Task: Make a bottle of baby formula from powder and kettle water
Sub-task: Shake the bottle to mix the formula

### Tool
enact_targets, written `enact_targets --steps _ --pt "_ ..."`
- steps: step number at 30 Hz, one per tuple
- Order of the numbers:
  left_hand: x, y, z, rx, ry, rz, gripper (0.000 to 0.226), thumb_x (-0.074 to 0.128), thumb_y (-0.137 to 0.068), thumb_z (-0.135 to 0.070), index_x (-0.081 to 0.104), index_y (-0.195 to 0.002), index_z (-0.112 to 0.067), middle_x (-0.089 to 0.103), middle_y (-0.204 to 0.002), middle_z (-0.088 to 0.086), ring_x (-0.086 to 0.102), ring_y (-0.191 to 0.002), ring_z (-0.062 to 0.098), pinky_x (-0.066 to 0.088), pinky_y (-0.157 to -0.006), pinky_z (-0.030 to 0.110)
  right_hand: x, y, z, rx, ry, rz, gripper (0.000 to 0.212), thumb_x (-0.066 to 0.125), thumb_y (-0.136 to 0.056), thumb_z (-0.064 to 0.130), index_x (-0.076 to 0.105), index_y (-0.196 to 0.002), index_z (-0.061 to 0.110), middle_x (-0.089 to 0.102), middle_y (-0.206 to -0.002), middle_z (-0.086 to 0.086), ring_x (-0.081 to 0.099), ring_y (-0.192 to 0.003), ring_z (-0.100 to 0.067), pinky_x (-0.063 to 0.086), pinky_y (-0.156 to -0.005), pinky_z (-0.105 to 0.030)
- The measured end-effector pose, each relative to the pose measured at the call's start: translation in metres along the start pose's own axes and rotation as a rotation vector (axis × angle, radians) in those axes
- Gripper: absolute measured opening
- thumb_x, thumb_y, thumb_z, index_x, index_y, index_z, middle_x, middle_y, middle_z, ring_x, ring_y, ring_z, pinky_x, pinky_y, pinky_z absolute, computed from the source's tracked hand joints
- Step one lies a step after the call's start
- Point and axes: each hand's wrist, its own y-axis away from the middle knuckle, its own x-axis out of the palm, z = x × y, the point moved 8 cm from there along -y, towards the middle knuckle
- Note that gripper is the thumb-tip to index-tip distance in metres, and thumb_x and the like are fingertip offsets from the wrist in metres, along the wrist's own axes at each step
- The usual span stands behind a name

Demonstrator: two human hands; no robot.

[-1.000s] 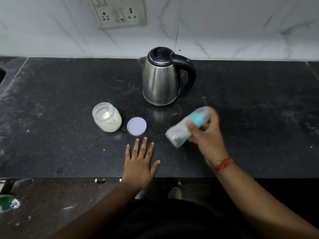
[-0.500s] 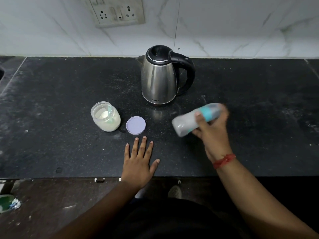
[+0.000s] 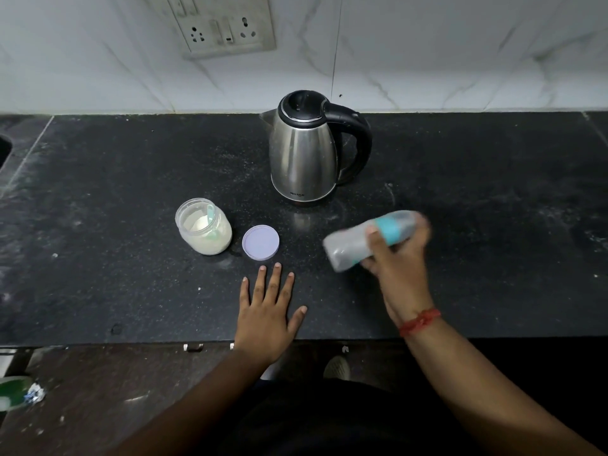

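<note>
My right hand (image 3: 399, 261) grips a baby bottle (image 3: 352, 245) with a teal collar, held nearly sideways above the black counter (image 3: 131, 291) and blurred by motion. Its base points left and the capped end points right. My left hand (image 3: 268, 311) lies flat on the counter with the fingers spread and holds nothing. A steel kettle (image 3: 302, 156) with a black lid and handle stands behind the bottle. To the left stands an open jar of pale powder (image 3: 204, 230) with a teal scoop inside. The jar's purple lid (image 3: 260, 242) lies beside it.
A wall socket plate (image 3: 227, 26) sits on the marble backsplash above the counter. The counter's front edge runs just below my left wrist. A sink edge (image 3: 4, 149) shows at the far left. A green object (image 3: 13, 391) lies on the floor at lower left.
The bottle has swung back and forth in my right hand, its base rising and then dropping again. My left hand, the jar, the lid and the kettle have stayed in place.
</note>
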Motion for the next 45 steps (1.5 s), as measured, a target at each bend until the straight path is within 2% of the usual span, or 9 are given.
enact_targets --steps 2,7,10,14,18,23,26,39,45 --pt "0.0 0.0 0.001 0.001 0.003 0.012 0.073 0.02 -0.103 -0.066 0.03 -0.161 -0.023 0.02 -0.171 0.008 0.017 -0.158 0.033 0.017 -0.124 0.062 0.014 0.004 -0.011 0.038 0.125 0.18 0.065 0.076 -0.089 0.018 0.041 -0.141 0.036 0.062 -0.123 -0.008 0.069 -0.108 -0.025 0.064 -0.076 -0.045" --pt "-0.001 0.0 -0.001 0.0 0.003 0.001 0.073 0.022 -0.103 -0.065 0.031 -0.161 -0.022 0.021 -0.171 0.008 0.017 -0.158 0.034 0.017 -0.124 0.062 -0.009 -0.006 0.005 -0.029 -0.1 -0.098 0.051 0.068 -0.095 0.016 0.037 -0.132 0.03 0.058 -0.118 0.0 0.067 -0.108 -0.021 0.064 -0.073 -0.04" --pt "-0.001 0.001 0.0 0.003 0.004 0.01 0.073 0.019 -0.103 -0.066 0.03 -0.161 -0.023 0.02 -0.171 0.008 0.017 -0.158 0.034 0.016 -0.124 0.061 0.013 0.0 -0.007 0.025 0.161 0.178 0.062 0.075 -0.089 0.016 0.042 -0.136 0.039 0.061 -0.12 -0.003 0.068 -0.108 -0.023 0.064 -0.077 -0.044" --pt "-0.001 0.0 -0.001 -0.002 0.003 0.007 0.073 0.022 -0.103 -0.065 0.03 -0.161 -0.023 0.02 -0.171 0.008 0.017 -0.158 0.034 0.016 -0.124 0.061 -0.009 -0.011 0.008 -0.05 -0.121 -0.097 0.053 0.068 -0.095 0.017 0.037 -0.137 0.027 0.059 -0.118 0.0 0.068 -0.106 -0.019 0.062 -0.072 -0.034" --pt "-0.001 0.001 0.0 0.005 -0.004 0.007 0.073 0.024 -0.102 -0.065 0.03 -0.161 -0.022 0.021 -0.171 0.008 0.017 -0.158 0.034 0.016 -0.124 0.061 0.021 -0.003 -0.002 -0.033 0.206 0.247 0.061 0.078 -0.087 0.017 0.045 -0.133 0.041 0.062 -0.123 0.0 0.067 -0.109 -0.021 0.063 -0.08 -0.041" --pt "-0.002 0.0 -0.002 0.004 0.0 0.001 0.072 0.025 -0.103 -0.065 0.03 -0.161 -0.023 0.02 -0.171 0.008 0.016 -0.158 0.033 0.016 -0.124 0.061 -0.005 -0.014 0.012 -0.077 -0.068 -0.051 0.058 0.071 -0.093 0.018 0.039 -0.139 0.034 0.06 -0.121 0.002 0.068 -0.108 -0.019 0.063 -0.076 -0.039" --pt "-0.001 0.001 0.0 0.001 -0.002 0.012 0.073 0.023 -0.102 -0.066 0.029 -0.161 -0.023 0.019 -0.171 0.008 0.015 -0.158 0.033 0.016 -0.124 0.061 0.016 -0.005 -0.001 -0.099 0.354 0.265 0.068 0.081 -0.084 0.023 0.043 -0.133 0.052 0.063 -0.125 0.007 0.067 -0.11 -0.015 0.06 -0.089 -0.044" --pt "-0.001 0.0 -0.001 -0.002 0.004 0.004 0.073 0.022 -0.102 -0.066 0.031 -0.161 -0.023 0.02 -0.171 0.008 0.016 -0.158 0.033 0.018 -0.124 0.061 -0.023 -0.015 0.01 -0.069 -0.062 -0.076 0.058 0.072 -0.093 0.018 0.039 -0.14 0.028 0.061 -0.121 -0.002 0.068 -0.109 -0.021 0.062 -0.074 -0.037" --pt "-0.001 0.0 0.0 -0.001 0.002 0.003 0.073 0.023 -0.102 -0.066 0.03 -0.161 -0.023 0.02 -0.171 0.008 0.016 -0.158 0.033 0.017 -0.124 0.061 0.0 -0.007 0.005 0.01 0.107 0.154 0.061 0.071 -0.093 0.018 0.037 -0.141 0.035 0.059 -0.123 -0.002 0.068 -0.106 -0.023 0.062 -0.068 -0.037"
